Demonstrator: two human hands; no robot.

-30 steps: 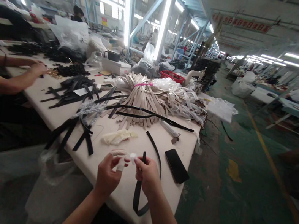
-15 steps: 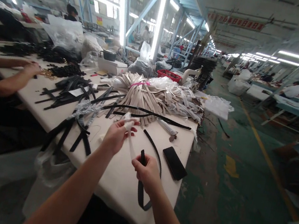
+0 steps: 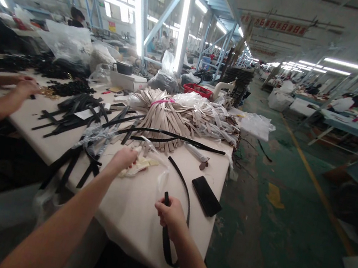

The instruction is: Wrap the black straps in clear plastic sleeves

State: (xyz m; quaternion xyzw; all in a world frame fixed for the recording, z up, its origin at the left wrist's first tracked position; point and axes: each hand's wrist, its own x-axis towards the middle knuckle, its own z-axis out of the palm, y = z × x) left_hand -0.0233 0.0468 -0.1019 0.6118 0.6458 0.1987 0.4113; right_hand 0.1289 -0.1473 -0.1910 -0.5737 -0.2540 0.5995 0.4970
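Observation:
My right hand (image 3: 170, 213) is closed round one end of a black strap (image 3: 166, 245), which loops down and curves back up over the pale tabletop (image 3: 131, 208). A thin clear plastic strip (image 3: 163, 179) rises from near that hand toward the middle of the table. Farther left, my left hand (image 3: 125, 160) has its fingers bent down at some crumpled pale-yellow material (image 3: 140, 167); what they hold, if anything, is hidden. A black phone (image 3: 206, 196) lies to the right of the strap.
Beige straps (image 3: 164, 117) tied with a pink band lie behind my hands. Black straps (image 3: 75, 111) are heaped at the left, where another person's hands (image 3: 26, 86) work. A red basket (image 3: 197, 90) stands farther back, and a green floor (image 3: 247, 257) runs along the right.
My left hand has moved left and down, away from the clear strip, to the pale-yellow material. My right hand has shifted slightly down, still holding the black strap. The view has shifted slightly.

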